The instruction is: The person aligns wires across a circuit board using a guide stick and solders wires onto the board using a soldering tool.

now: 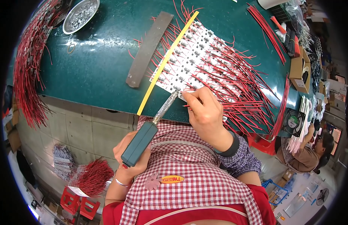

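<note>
My left hand (120, 147) is wrapped round the dark green handle of a soldering iron (139, 143). Its metal tip touches or nearly touches the near edge of a white panel of small circuit boards (187, 67). Beside the tip, my right hand (207, 114) pinches what looks like a thin wire against the panel; the fingers partly hide it. Red and black wires (234, 78) fan out to the right from the panel. A yellow strip (167, 60) lies along the panel's left side, and a grey-brown flat bar (149, 50) rests across wires left of that.
Bundled red wires (29, 75) hang over the green table's (95, 71) left end, near a metal bowl (81, 17). More red wires (269, 35), a cardboard box (300, 71) and a black fan (294, 122) line the right side. Another person (305, 150) sits at right.
</note>
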Available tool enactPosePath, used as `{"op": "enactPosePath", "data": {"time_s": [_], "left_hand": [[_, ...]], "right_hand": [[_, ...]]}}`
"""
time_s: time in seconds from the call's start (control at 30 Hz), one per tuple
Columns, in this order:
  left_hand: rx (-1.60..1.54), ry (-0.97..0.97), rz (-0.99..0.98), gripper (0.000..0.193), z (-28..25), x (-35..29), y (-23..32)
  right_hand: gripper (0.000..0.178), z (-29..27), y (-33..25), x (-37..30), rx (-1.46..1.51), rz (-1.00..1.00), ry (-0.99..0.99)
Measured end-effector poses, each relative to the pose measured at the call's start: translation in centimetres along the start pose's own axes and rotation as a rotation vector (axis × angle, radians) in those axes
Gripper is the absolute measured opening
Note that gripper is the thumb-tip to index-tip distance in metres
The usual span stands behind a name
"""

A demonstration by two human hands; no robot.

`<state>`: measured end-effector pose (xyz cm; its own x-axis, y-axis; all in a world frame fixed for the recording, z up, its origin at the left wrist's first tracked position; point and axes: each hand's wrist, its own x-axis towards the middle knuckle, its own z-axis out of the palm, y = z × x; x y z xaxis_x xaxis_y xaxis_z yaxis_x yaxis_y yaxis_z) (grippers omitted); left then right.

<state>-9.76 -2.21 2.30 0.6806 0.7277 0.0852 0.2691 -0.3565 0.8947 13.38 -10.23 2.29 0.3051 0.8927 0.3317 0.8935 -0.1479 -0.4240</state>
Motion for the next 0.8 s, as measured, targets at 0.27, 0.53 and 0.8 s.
{"op": "enactPosePath", "data": {"time_s": [0.27,0.53,0.8], "left_hand": [[0.006,-0.042,0.007,0.018,-0.10,0.06,-0.24],[-0.027,-0.017,-0.007,0.020,-0.09,0.53,0.43],[-0.014,0.041,0.088,0.021,-0.03,0.45,0.55]], "right_hand": [[0.027,0.14,0.04,-0.10,0.029,-0.015,-0.020],[0.029,0.22,0.06,0.01,0.045,-0.027,-0.048],[0.029,0.18,-0.15,0.20,0.023,-0.030,-0.064]]}}
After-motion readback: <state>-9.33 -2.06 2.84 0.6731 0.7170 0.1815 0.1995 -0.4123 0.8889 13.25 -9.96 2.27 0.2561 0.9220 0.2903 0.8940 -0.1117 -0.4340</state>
